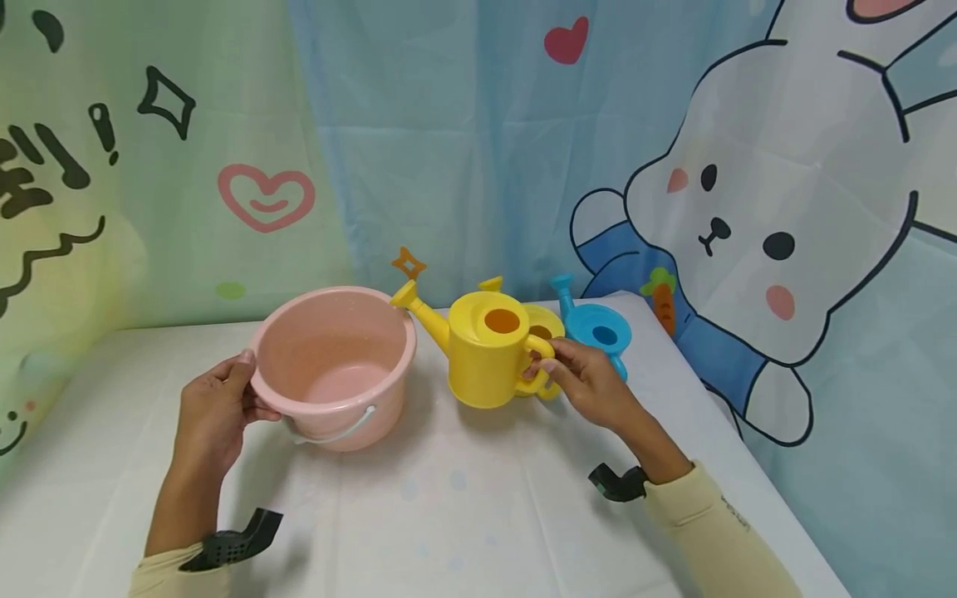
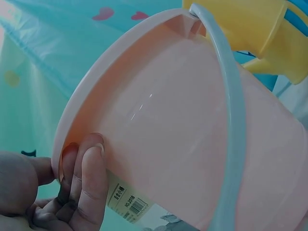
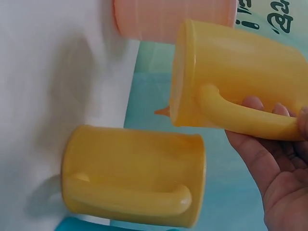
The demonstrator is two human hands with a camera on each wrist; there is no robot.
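My left hand [image 1: 217, 407] grips the rim of a pink bucket [image 1: 385, 419] on its left side, thumb outside and fingers under the lip. The bucket's pale handle [image 2: 233, 125] hangs down its front, and a label [image 2: 127, 199] shows beside my fingers in the left wrist view. With my right hand [image 1: 591, 386] I hold a yellow watering can [image 1: 482, 365] by its handle, raised off the table, its spout pointing left over the bucket's rim. A second yellow watering can [image 3: 130, 168] stands right behind it, largely covered in the head view.
A blue watering can [image 1: 586, 320] stands at the back right, beyond my right hand. White cloth covers the table [image 1: 419, 523], whose far edge meets a printed curtain [image 1: 449, 124] with a rabbit and hearts.
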